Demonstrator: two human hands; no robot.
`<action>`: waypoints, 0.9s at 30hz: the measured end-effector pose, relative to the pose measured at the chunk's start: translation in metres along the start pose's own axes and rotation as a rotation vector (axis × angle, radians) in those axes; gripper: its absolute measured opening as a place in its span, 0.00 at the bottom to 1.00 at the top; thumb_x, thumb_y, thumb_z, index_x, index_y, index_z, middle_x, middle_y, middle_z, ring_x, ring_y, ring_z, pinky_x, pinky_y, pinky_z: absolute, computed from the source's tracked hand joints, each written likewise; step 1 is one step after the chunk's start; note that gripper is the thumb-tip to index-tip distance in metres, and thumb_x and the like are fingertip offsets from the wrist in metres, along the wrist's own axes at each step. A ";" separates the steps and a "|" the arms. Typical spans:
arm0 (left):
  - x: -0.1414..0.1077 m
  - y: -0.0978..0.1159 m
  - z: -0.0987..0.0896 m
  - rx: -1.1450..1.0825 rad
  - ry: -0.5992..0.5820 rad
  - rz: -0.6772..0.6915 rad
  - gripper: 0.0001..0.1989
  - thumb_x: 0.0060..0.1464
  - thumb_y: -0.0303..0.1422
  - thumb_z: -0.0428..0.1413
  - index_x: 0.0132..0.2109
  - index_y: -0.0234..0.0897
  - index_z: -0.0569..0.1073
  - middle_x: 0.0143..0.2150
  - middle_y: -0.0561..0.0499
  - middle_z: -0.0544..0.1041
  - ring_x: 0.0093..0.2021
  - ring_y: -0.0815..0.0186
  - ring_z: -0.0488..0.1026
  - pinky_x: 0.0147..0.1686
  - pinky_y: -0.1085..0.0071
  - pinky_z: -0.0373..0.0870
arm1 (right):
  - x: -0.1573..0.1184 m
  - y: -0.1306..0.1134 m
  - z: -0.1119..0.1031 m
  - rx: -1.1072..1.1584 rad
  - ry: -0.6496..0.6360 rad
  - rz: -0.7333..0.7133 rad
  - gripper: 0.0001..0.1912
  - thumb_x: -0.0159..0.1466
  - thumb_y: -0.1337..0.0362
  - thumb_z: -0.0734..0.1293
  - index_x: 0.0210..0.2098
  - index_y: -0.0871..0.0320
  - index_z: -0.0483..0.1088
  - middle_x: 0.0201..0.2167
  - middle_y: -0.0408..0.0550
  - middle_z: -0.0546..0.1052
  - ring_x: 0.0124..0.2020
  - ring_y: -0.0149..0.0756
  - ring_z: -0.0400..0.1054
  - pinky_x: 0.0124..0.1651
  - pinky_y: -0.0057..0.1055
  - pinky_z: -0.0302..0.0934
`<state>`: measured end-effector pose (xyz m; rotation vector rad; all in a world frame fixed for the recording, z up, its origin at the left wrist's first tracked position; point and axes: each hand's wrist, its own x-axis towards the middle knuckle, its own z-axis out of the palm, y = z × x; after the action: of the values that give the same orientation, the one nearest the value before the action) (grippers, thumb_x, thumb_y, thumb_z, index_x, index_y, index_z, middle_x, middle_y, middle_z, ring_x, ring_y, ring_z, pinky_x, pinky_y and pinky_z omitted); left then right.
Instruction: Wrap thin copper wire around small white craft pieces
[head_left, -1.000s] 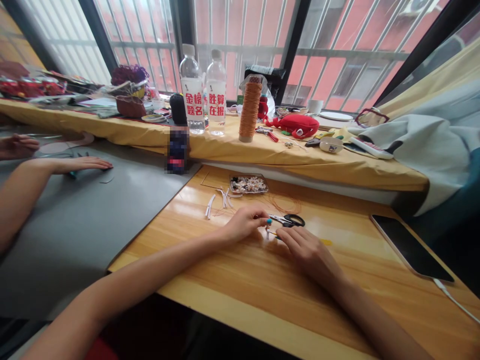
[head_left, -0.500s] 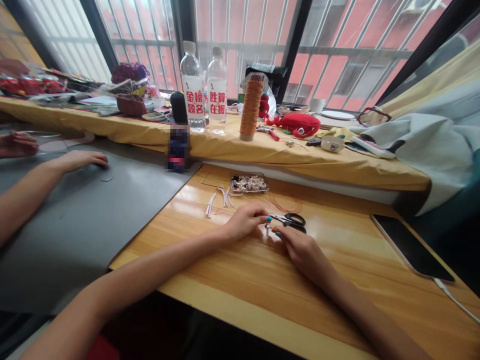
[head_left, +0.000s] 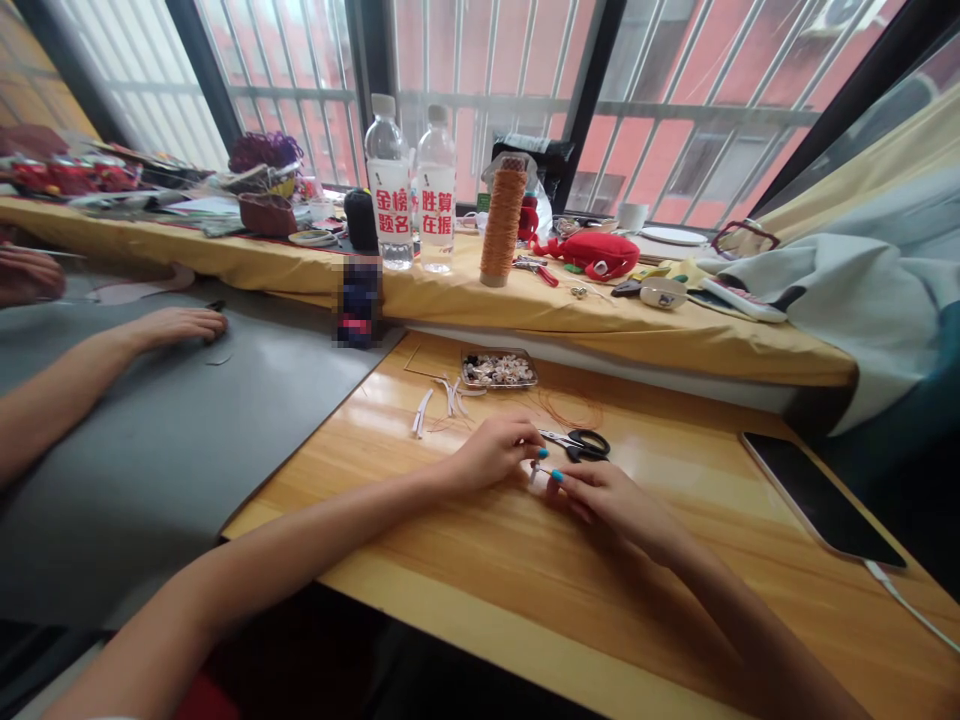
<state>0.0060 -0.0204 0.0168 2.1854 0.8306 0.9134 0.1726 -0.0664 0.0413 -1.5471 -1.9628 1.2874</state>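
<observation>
Over the wooden table, my left hand is pinched around a small white piece that hangs just below the fingertips. My right hand has thumb and finger pressed together close beside it. Something thin runs between the two sets of fingertips, too small to tell whether thread or needle. Right behind the hands lie black-handled scissors, blades pointing left. Farther back are a loose coil of orange thread, white strips and a clear box of small beads or shells.
A phone with a cable lies at the right. Another person's hand rests on the grey mat at left. Two bottles and an orange thread spool stand on the yellow-covered ledge, among red plush and tools.
My right hand has drawn slightly down and right, and its fingertips sit a bit lower. My left hand stays nearly in place. The other person's hands have shifted slightly.
</observation>
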 end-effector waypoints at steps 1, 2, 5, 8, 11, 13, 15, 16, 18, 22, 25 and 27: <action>-0.001 0.001 0.000 0.011 -0.002 0.020 0.06 0.48 0.26 0.49 0.28 0.31 0.70 0.28 0.51 0.68 0.30 0.71 0.64 0.32 0.77 0.60 | -0.002 -0.001 -0.002 0.101 -0.067 0.064 0.14 0.56 0.58 0.57 0.22 0.61 0.64 0.12 0.37 0.56 0.14 0.22 0.47 0.17 0.22 0.40; -0.002 0.003 0.001 0.019 -0.004 0.043 0.06 0.49 0.26 0.49 0.28 0.31 0.70 0.28 0.50 0.68 0.30 0.71 0.64 0.31 0.77 0.60 | -0.004 -0.001 -0.004 0.203 -0.140 0.119 0.14 0.55 0.57 0.57 0.24 0.62 0.65 0.12 0.36 0.55 0.13 0.21 0.45 0.15 0.21 0.37; -0.003 0.005 0.002 0.031 -0.022 0.113 0.07 0.50 0.26 0.48 0.28 0.30 0.69 0.28 0.50 0.68 0.30 0.72 0.64 0.31 0.78 0.60 | -0.007 0.000 -0.007 0.435 -0.296 0.183 0.14 0.55 0.56 0.59 0.26 0.62 0.65 0.11 0.34 0.53 0.12 0.19 0.40 0.14 0.21 0.32; -0.002 0.004 0.002 0.047 -0.051 0.091 0.07 0.50 0.26 0.47 0.29 0.30 0.69 0.29 0.50 0.67 0.30 0.72 0.63 0.32 0.78 0.60 | -0.005 0.004 -0.003 0.502 -0.262 0.173 0.15 0.53 0.55 0.60 0.25 0.62 0.64 0.10 0.33 0.52 0.11 0.18 0.39 0.13 0.20 0.33; 0.002 0.001 0.001 0.036 -0.085 -0.029 0.07 0.50 0.27 0.47 0.30 0.30 0.69 0.30 0.50 0.67 0.32 0.71 0.63 0.34 0.77 0.60 | 0.000 0.008 0.004 0.525 -0.133 0.178 0.15 0.51 0.53 0.62 0.24 0.61 0.63 0.10 0.33 0.53 0.11 0.17 0.40 0.13 0.19 0.33; 0.004 -0.001 -0.001 -0.033 -0.107 -0.101 0.07 0.50 0.29 0.47 0.33 0.30 0.69 0.32 0.50 0.67 0.32 0.71 0.63 0.34 0.77 0.60 | 0.002 0.008 0.007 0.543 -0.074 0.188 0.16 0.49 0.52 0.63 0.23 0.61 0.62 0.10 0.33 0.54 0.10 0.17 0.40 0.13 0.19 0.33; 0.005 -0.004 -0.003 -0.156 -0.146 -0.146 0.11 0.52 0.32 0.45 0.39 0.32 0.67 0.33 0.51 0.67 0.28 0.74 0.63 0.29 0.78 0.60 | 0.002 0.008 0.007 0.553 -0.054 0.195 0.17 0.48 0.52 0.63 0.22 0.60 0.62 0.10 0.33 0.55 0.10 0.17 0.40 0.12 0.19 0.33; 0.005 -0.005 -0.004 -0.223 -0.184 -0.162 0.12 0.53 0.33 0.44 0.41 0.33 0.67 0.33 0.51 0.68 0.25 0.75 0.62 0.26 0.79 0.59 | 0.002 0.007 0.006 0.554 -0.055 0.197 0.17 0.48 0.51 0.63 0.22 0.60 0.62 0.10 0.33 0.55 0.10 0.17 0.40 0.12 0.19 0.32; 0.005 -0.007 -0.006 -0.327 -0.293 -0.193 0.15 0.54 0.36 0.42 0.42 0.33 0.67 0.31 0.53 0.68 0.21 0.77 0.58 0.21 0.80 0.56 | 0.001 0.006 0.005 0.548 -0.061 0.197 0.17 0.48 0.51 0.63 0.22 0.60 0.62 0.10 0.33 0.55 0.10 0.17 0.40 0.12 0.19 0.33; 0.005 -0.010 -0.009 -0.412 -0.427 -0.236 0.13 0.52 0.37 0.45 0.38 0.33 0.69 0.28 0.53 0.68 0.20 0.78 0.57 0.20 0.81 0.55 | -0.002 0.005 0.005 0.531 -0.048 0.179 0.16 0.49 0.52 0.63 0.23 0.61 0.63 0.11 0.34 0.56 0.10 0.17 0.42 0.13 0.19 0.35; 0.006 -0.011 -0.009 -0.483 -0.453 -0.270 0.11 0.50 0.36 0.48 0.36 0.33 0.69 0.28 0.53 0.68 0.22 0.78 0.58 0.21 0.81 0.55 | -0.003 0.005 0.006 0.503 -0.050 0.164 0.17 0.50 0.52 0.62 0.26 0.61 0.64 0.12 0.35 0.57 0.10 0.17 0.42 0.13 0.19 0.36; 0.006 -0.010 -0.008 -0.530 -0.454 -0.292 0.11 0.48 0.35 0.50 0.36 0.32 0.69 0.27 0.54 0.68 0.22 0.78 0.58 0.21 0.81 0.55 | -0.003 0.005 0.006 0.472 -0.055 0.151 0.18 0.50 0.51 0.62 0.27 0.62 0.65 0.12 0.35 0.58 0.11 0.17 0.43 0.14 0.19 0.37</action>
<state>0.0001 -0.0071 0.0165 1.6557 0.5792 0.4029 0.1725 -0.0716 0.0352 -1.4468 -1.4436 1.7183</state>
